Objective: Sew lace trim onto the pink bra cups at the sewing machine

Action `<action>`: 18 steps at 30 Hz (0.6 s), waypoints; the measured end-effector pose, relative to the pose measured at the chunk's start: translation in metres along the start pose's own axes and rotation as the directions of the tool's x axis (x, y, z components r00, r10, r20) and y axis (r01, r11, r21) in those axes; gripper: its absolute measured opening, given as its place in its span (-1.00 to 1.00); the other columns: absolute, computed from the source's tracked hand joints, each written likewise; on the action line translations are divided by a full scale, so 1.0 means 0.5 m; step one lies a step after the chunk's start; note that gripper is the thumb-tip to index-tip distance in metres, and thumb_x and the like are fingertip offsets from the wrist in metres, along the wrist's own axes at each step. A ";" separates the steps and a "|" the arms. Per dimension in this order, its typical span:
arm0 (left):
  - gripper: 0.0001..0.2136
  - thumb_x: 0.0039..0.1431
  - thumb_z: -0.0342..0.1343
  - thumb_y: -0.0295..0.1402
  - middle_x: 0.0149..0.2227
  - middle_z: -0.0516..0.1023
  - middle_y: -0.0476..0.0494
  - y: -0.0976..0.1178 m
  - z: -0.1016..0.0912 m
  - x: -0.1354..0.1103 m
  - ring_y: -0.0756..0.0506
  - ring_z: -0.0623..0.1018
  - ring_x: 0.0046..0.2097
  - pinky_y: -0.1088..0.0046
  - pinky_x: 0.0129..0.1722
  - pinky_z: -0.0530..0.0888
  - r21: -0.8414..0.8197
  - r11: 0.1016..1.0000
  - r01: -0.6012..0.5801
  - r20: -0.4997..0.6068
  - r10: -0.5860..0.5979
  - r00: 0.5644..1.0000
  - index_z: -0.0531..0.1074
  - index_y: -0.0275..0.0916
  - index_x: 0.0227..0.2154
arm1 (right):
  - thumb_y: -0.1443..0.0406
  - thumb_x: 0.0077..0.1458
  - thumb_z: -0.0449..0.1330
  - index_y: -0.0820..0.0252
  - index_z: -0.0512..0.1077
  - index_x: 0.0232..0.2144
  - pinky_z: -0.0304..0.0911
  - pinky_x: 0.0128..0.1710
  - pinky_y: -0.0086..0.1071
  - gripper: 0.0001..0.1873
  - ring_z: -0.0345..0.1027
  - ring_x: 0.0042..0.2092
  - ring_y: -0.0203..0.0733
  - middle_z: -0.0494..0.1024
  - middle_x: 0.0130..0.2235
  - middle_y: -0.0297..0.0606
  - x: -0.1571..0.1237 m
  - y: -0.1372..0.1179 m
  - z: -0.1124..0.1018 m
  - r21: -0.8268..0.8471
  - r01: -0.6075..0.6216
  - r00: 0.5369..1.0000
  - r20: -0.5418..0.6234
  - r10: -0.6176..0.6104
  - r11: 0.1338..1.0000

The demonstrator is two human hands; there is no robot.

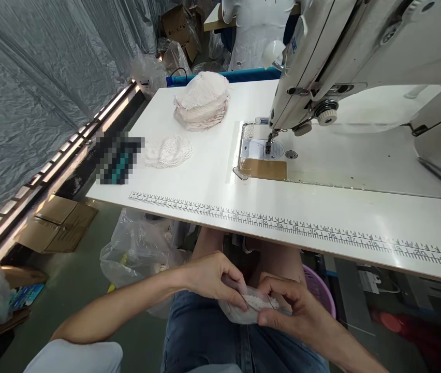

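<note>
Both my hands are below the table's front edge, over my lap in blue jeans. My left hand (215, 277) pinches the top edge of a small white fabric piece (257, 305), fingers curled. My right hand (292, 305) grips the same piece from the right side, thumb beneath it. On the white table (321, 217) lie a stack of white padded pieces with red stitching (202, 101) at the back and a flat white lace piece (168, 150) nearer the left edge.
A white sewing machine (360, 57) stands at the right, its needle (269, 145) over the plate. A printed ruler (282, 225) runs along the table's front. A purple basket (319, 290), plastic bags (138, 248) and cardboard (57, 223) sit on the floor.
</note>
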State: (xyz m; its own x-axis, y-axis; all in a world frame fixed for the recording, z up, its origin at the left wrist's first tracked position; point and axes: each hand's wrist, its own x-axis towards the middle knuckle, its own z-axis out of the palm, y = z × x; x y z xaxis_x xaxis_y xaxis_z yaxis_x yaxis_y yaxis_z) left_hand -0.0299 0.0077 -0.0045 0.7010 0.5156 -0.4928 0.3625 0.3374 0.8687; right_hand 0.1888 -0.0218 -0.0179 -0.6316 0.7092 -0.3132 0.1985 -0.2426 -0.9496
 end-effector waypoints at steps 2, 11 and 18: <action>-0.72 -0.13 0.31 -0.20 -0.47 0.56 -0.05 -0.002 0.000 -0.002 0.01 0.49 -0.40 0.64 -0.45 0.34 -0.028 0.999 0.026 -0.003 -0.026 1.000 0.59 -0.31 -0.40 | 0.07 0.04 0.24 0.17 0.44 -0.49 0.11 -0.40 -0.44 -0.71 0.22 -0.38 -0.25 0.34 -0.43 -0.34 0.004 0.002 0.001 0.006 0.013 1.000 -0.012 -0.013 1.000; -0.71 -0.24 0.37 -0.22 -0.51 0.56 -0.05 0.003 0.001 -0.005 -0.02 0.52 -0.42 0.60 -0.40 0.43 -0.174 0.982 0.071 -0.032 -0.078 0.996 0.59 -0.32 -0.45 | 0.15 0.04 0.27 0.16 0.50 -0.39 0.14 -0.35 -0.41 -0.80 0.27 -0.31 -0.22 0.38 -0.33 -0.28 0.011 -0.004 -0.005 0.071 0.090 0.993 0.071 -0.095 0.993; -0.79 0.02 0.22 -0.31 -0.45 0.58 -0.08 0.005 -0.010 -0.018 0.03 0.51 -0.42 0.66 -0.45 0.38 -0.051 0.998 0.036 -0.063 -0.039 0.997 0.58 -0.34 -0.32 | 0.17 0.07 0.24 0.20 0.49 -0.46 0.14 -0.36 -0.41 -0.79 0.26 -0.34 -0.23 0.38 -0.38 -0.31 0.023 -0.009 -0.006 0.152 0.018 0.999 0.047 -0.026 0.988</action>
State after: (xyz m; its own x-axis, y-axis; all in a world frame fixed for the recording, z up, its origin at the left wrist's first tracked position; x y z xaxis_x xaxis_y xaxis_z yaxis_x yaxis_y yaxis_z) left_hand -0.0382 0.0080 0.0019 0.6459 0.5509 -0.5285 0.3553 0.3958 0.8468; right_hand 0.1828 -0.0107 -0.0175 -0.6708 0.6835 -0.2877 0.0704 -0.3275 -0.9422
